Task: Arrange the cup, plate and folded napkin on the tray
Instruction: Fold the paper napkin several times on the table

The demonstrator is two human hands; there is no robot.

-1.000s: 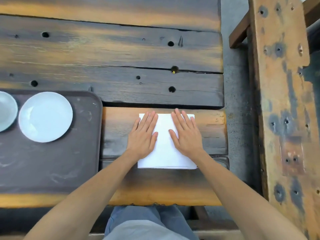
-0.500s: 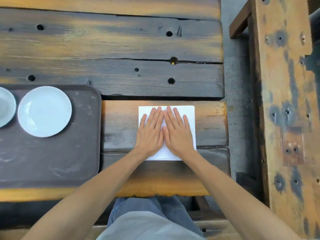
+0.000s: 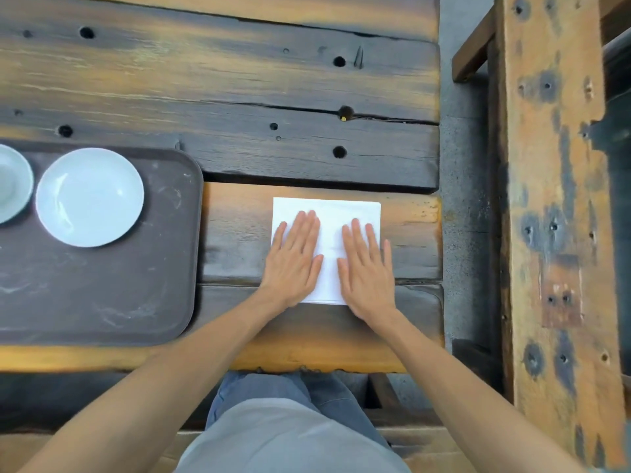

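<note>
A big wooden table [image 3: 218,83] made of dark, worn planks with round holes fills most of the view. To its right is a strip of grey floor [image 3: 461,186], and past that a tall wooden beam [image 3: 553,199] with rusty orange patches.

There is one tray, one plate, one napkin and two hands. A second white dish [image 3: 12,184] is cut off at the left edge, so it is hard to tell if it is the cup.

The dark brown tray [image 3: 102,295] sits on the left of the table. The white plate [image 3: 89,197] lies in it, just beside the cut-off dish.

The white napkin [image 3: 327,213] lies on the table, right of the tray and apart from it. The left hand [image 3: 293,261] and the right hand [image 3: 367,268] both press flat on it, fingers straight and close together, with a gap between the hands.
</note>
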